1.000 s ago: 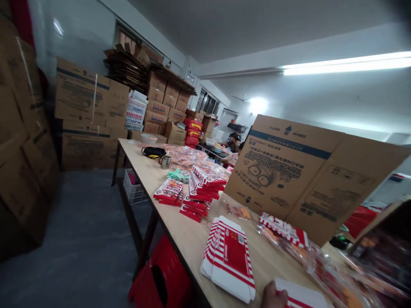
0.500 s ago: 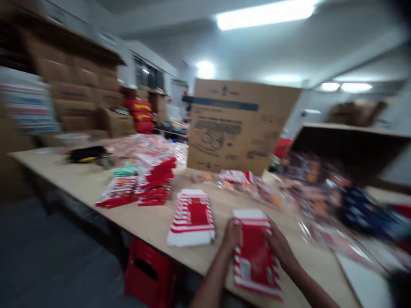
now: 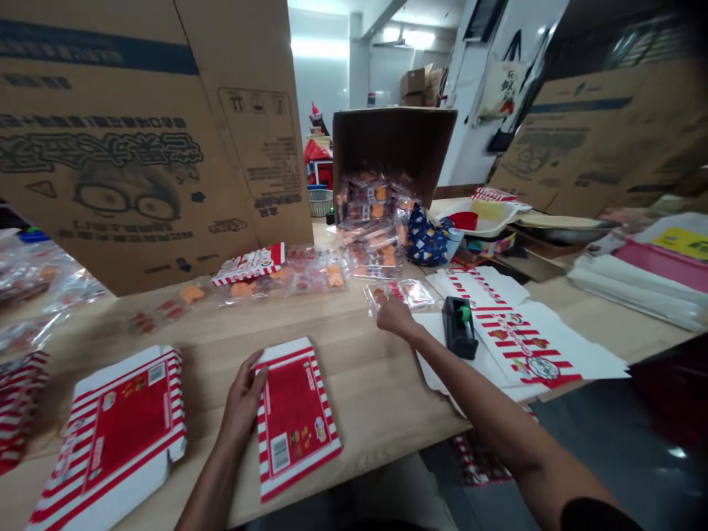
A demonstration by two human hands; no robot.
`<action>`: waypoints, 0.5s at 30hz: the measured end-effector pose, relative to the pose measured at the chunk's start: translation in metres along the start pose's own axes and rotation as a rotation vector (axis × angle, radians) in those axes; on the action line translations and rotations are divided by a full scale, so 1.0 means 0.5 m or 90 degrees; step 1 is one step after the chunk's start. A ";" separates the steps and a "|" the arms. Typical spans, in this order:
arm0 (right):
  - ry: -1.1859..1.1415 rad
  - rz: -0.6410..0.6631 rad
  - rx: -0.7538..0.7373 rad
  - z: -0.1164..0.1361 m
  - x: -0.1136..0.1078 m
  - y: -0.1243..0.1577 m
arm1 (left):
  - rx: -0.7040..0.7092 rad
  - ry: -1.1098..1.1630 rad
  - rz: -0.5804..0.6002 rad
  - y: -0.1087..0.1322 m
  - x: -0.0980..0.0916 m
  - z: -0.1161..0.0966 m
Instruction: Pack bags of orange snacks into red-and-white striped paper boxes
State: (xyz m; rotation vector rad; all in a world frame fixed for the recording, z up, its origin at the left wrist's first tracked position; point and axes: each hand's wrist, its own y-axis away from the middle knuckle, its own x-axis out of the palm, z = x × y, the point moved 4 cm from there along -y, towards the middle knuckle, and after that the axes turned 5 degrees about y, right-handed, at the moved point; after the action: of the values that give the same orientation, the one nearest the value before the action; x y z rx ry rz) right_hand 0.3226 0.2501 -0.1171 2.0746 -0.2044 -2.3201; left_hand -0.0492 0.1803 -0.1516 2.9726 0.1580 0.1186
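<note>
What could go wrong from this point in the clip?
The right hand is at a clear packet, and its forearm passes close to the tape dispenser, which might get nudged. The left hand grips the red-and-white box by one long edge, so the card could bend. The packets heaped at the carton look loose and may slide.

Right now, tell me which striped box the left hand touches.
The striped box just right of the left hand, its thumb on the box's left edge; neither hand touches the others.
</note>
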 end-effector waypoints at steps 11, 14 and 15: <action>-0.018 -0.010 0.008 0.010 -0.004 -0.073 | 0.013 -0.047 -0.060 -0.013 0.003 0.011; -0.113 -0.073 0.020 0.006 -0.076 -0.072 | 0.026 -0.074 -0.064 -0.014 -0.003 0.012; -0.153 -0.097 0.029 0.002 -0.107 -0.073 | 0.029 -0.079 -0.060 -0.013 -0.003 0.011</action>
State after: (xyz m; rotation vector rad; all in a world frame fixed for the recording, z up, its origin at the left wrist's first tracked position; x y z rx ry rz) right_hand 0.3305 0.2919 -0.0681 1.8879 -0.1061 -2.6774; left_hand -0.0508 0.1858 -0.1583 2.9994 0.2889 -0.0826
